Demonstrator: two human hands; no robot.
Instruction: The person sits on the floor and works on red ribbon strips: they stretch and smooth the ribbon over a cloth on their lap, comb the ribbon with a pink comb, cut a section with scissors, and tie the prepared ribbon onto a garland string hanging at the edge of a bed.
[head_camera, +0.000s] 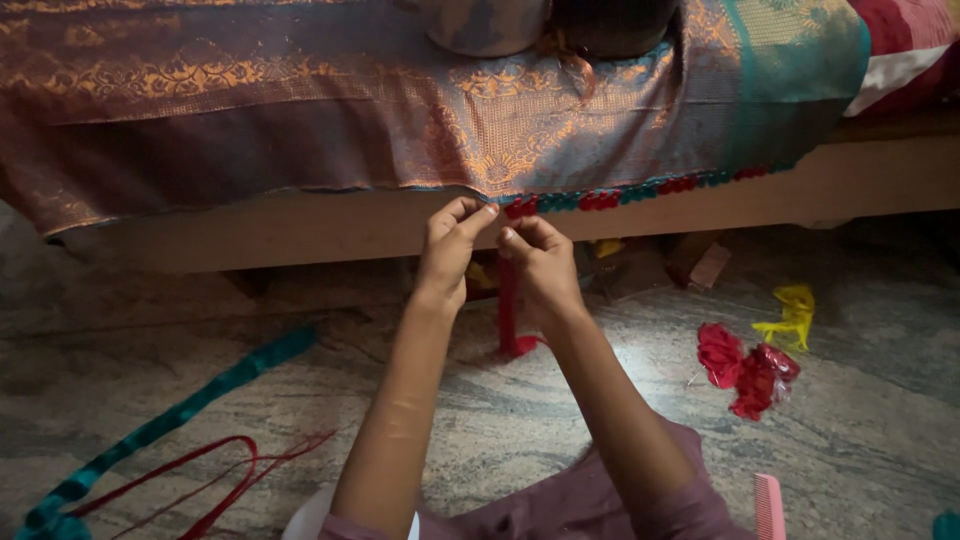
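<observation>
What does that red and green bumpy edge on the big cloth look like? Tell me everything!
The tassel edging is a row of small red and teal thread tufts, alternating along the hem of the brown and orange woven cloth that hangs over the wooden bed frame. It runs rightward, rising slightly. At its left end the left hand and right hand pinch it, with red threads dangling below.

Dim indoor scene, soft light strongest on the stone floor (520, 420) between the forearms, deep shadow beneath the bed (300, 225) edge, corners of the view darkened, slight softness on the hands, no glare.
</observation>
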